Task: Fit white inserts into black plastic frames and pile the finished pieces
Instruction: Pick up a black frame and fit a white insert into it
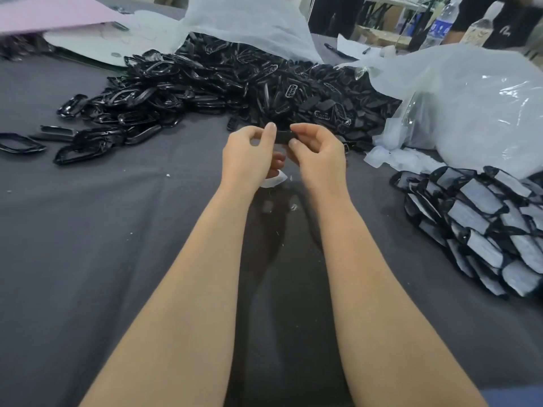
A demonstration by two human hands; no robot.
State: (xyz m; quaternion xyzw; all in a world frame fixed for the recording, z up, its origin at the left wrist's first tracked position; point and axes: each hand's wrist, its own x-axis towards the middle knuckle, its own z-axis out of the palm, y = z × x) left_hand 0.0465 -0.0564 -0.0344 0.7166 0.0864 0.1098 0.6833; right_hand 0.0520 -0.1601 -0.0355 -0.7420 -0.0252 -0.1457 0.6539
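Two bare forearms reach out over the surface (88, 230), a dark grey cloth, matte and a bit creased, with white crumbs on it. Both hands are raised just above it at centre. The left hand (246, 154) has curled fingers and pinches the left end of a small black frame (283, 137). The right hand (318, 151), also curled, pinches the right end with thumb and forefinger. The frame's long axis runs 9 to 3 o'clock between them, so both hands are equally near. It looks like hard, dull plastic, mostly hidden by fingers. A white insert (274, 180), thin and soft-looking with a rounded edge, pokes out under the left hand at its 5 o'clock. Can't tell if the lower fingers hold it or it lies on the cloth. Judgement: the fit isn't made yet, and the insert has to come up from below into the frame. The finished pile (482, 227) sits at 4 o'clock of the hands, well apart and nearer the right hand: black rims with grey-white fills, overlapping like scales. The heap of empty frames (205, 92) is at 11 to 12 o'clock, glossy black loops in a tangle. Beyond are a crinkly clear plastic bag (470, 113) at 2 o'clock, a white sack (244, 22) at 12, a pink sheet (53, 13) at 10, and bottles (440, 24) far back.
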